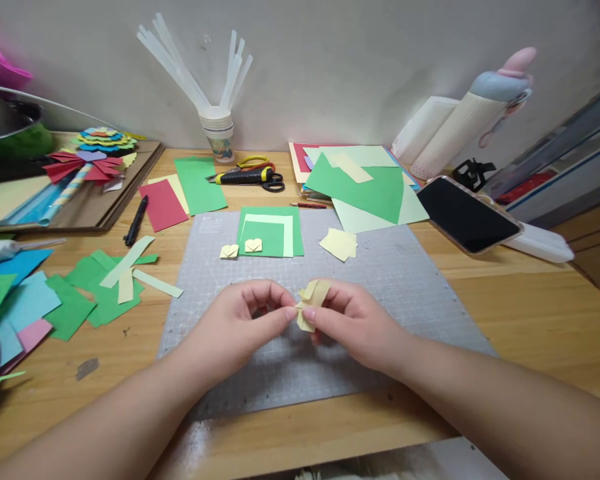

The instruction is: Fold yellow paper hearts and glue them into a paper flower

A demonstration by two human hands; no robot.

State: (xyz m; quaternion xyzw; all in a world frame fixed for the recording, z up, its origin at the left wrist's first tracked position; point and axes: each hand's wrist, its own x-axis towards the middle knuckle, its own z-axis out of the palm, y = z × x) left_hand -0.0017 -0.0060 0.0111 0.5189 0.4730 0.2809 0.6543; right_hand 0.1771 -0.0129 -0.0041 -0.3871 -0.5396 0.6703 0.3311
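Observation:
Between my two hands, above the grey cutting mat [400, 287], is a partly folded piece of pale yellow paper [319, 292]. My right hand [357, 323] pinches it between thumb and fingers. The thumb and forefinger of my left hand [257, 317] close on its left edge. Beyond the hands, two small folded paper hearts [229, 251] lie side by side, one on the mat and one on a green paper square [269, 233]. A little stack of pale yellow paper squares [339, 244] rests to the right of them.
At left lie green paper scraps [73, 307] and a black pen [138, 220]. Scissors [273, 183], a cutter [243, 176] and a paper cup [221, 143] with translucent sticks stand or lie behind. A phone [467, 213] and coloured sheets [365, 190] are at right.

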